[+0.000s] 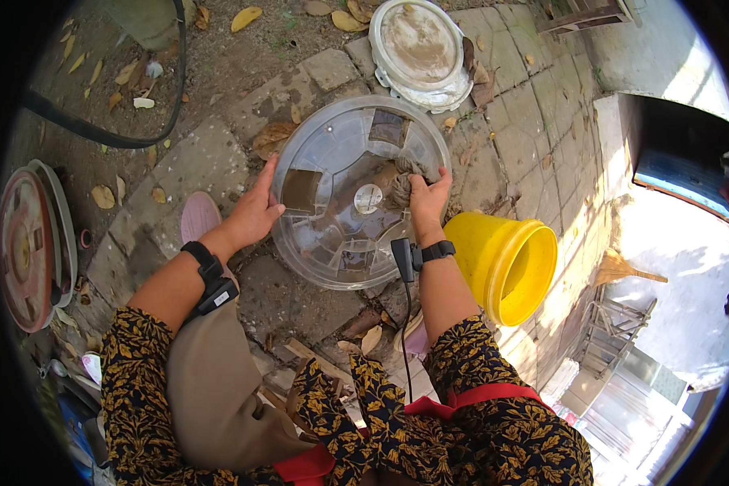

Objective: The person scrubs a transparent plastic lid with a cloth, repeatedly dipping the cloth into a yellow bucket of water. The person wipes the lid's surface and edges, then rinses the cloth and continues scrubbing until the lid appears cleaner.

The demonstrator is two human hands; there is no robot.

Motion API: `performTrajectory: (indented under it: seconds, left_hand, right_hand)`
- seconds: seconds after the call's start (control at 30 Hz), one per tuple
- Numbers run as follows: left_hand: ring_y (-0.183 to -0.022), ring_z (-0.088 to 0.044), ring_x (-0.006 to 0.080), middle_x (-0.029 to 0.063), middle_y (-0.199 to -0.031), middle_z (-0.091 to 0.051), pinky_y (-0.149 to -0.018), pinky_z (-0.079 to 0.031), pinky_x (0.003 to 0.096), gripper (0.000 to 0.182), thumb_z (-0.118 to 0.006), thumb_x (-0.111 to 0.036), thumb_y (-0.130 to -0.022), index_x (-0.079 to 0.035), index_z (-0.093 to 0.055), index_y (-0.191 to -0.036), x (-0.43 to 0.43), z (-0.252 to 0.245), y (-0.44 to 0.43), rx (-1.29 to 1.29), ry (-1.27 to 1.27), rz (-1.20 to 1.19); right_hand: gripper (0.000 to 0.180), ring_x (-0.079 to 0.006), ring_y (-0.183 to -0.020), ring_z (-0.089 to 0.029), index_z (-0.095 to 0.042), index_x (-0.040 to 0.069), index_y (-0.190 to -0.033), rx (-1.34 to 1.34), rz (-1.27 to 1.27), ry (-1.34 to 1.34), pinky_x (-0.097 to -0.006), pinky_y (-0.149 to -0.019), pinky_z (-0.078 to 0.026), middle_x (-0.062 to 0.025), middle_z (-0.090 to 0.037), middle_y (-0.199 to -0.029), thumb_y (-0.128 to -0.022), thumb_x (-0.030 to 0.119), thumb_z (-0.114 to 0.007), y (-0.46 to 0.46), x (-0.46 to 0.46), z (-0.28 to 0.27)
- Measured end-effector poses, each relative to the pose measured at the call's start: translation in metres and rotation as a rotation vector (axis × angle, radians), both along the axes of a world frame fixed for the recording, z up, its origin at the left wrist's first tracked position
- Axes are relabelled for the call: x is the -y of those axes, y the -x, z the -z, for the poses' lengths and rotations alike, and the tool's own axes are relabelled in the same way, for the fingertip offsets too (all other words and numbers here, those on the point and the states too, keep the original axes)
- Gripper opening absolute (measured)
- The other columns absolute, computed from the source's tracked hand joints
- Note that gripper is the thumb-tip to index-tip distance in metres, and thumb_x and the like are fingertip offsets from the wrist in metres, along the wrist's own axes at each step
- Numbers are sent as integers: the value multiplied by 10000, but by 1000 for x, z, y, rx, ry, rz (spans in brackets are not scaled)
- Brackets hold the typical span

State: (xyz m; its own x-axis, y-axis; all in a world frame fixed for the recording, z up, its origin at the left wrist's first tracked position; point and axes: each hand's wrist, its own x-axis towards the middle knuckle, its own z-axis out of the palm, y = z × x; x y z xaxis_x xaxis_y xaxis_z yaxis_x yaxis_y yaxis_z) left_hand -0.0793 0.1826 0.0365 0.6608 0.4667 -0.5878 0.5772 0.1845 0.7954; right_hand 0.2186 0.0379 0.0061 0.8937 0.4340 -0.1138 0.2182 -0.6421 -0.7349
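Observation:
A round, clear plastic lid or shallow tray [340, 276] with a ribbed inner face is in front of me, above the paving. Brownish water and wet dirt show in its recesses, and a round white label [368, 199] sits near its middle. My left hand [252, 209] holds its left rim, thumb on top, the other fingers at the outer edge. Bunched under the fingers of my right hand [428, 203] is a wet grey-brown cloth [399, 191], pressed against the right part of the lid. That hand's fingertips are partly hidden.
A yellow plastic bucket [471, 249] stands right of the lid. Stacked pale lids [422, 45] lie beyond it. Reddish and whitish round lids [33, 255] are at the left. A black hose [118, 140] curves across leaf-strewn soil. Uneven paving [522, 133] extends right toward a straw broom [622, 269].

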Motion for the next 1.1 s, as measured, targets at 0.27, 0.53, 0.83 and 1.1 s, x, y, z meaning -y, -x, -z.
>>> performTrajectory:
  seconds: [0.27, 0.53, 0.83, 1.1]
  left_hand:
    - [-726, -551, 259, 105, -763, -543, -718, -444, 378, 998, -639, -11, -806, -186, 33, -1524, -1, 3, 6, 16, -34, 56]
    - [-735, -505, 194, 62, -780, -492, -718, -432, 336, 1000, -642, 13, -801, -218, 0, -1532, 0, 1, 7, 29, -4, 26]
    - [-716, -507, 187, 64, -749, -501, -707, -434, 329, 993, -640, 17, -797, -237, -20, -1531, -1, -3, 7, 17, 20, 7]
    - [-733, -556, 244, 97, -776, -545, -719, -449, 368, 988, -652, 1, -799, -215, -26, -1531, -5, 0, 8, 8, -21, 14]
  right_hand:
    - [462, -305, -870, -608, -515, -33, -1177, -165, -198, 657, -339, -819, -486, -193, -637, -995, -804, 203, -652, -73, -32, 3]
    - [272, -388, -809, -648, -610, -104, -929, -205, -22, -112, -412, -745, -480, -249, -663, -817, -732, 83, -622, 9, -120, 5]
    - [484, -345, -1019, -520, -595, 69, -1195, 589, -719, 271, -428, -799, -483, -162, -498, -1251, -712, 54, -617, 79, -97, -28]
    - [527, -317, -1029, -531, -602, 158, -1186, 643, -1048, 319, -412, -831, -490, -83, -531, -1244, -681, 10, -626, 36, -101, -40]
